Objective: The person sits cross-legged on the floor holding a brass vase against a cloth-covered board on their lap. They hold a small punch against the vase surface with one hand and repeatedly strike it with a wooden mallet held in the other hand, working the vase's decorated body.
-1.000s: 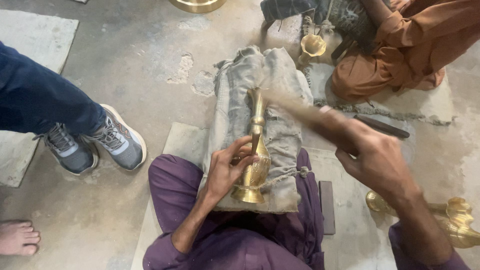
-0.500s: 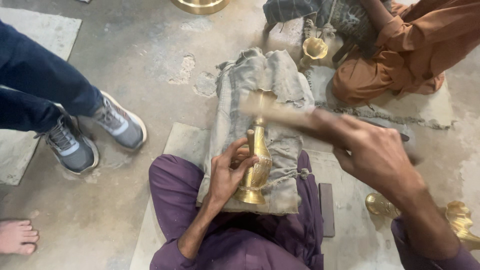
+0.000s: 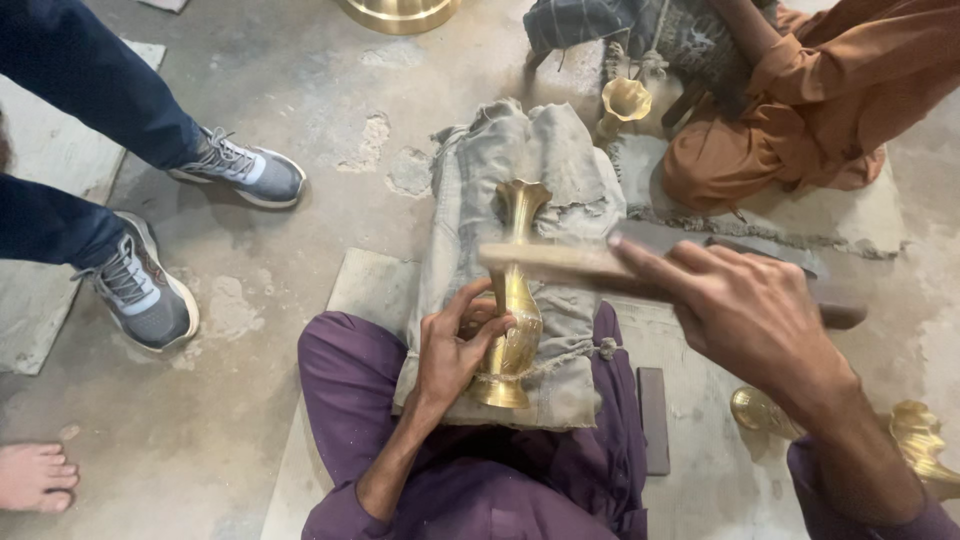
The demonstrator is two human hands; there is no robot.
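Where the cracked concrete floor (image 3: pixel 300 110) fills the frame, one grey cloth bundle (image 3: pixel 560 160) is laid at centre. One brass vase (image 3: pixel 512 300) on it is clasped by the left hand (image 3: pixel 455 350); the right hand (image 3: pixel 745 310) is closed round what seems a blurred wooden stick (image 3: pixel 545 260). Two sneakers (image 3: pixel 240 170) are seen at left.

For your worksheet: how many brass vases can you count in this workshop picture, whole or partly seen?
3, perhaps more hidden. One brass vase lies on the cloth bundle, held by the left hand; a small one stands near the seated person; another lies at lower right, partly covered.
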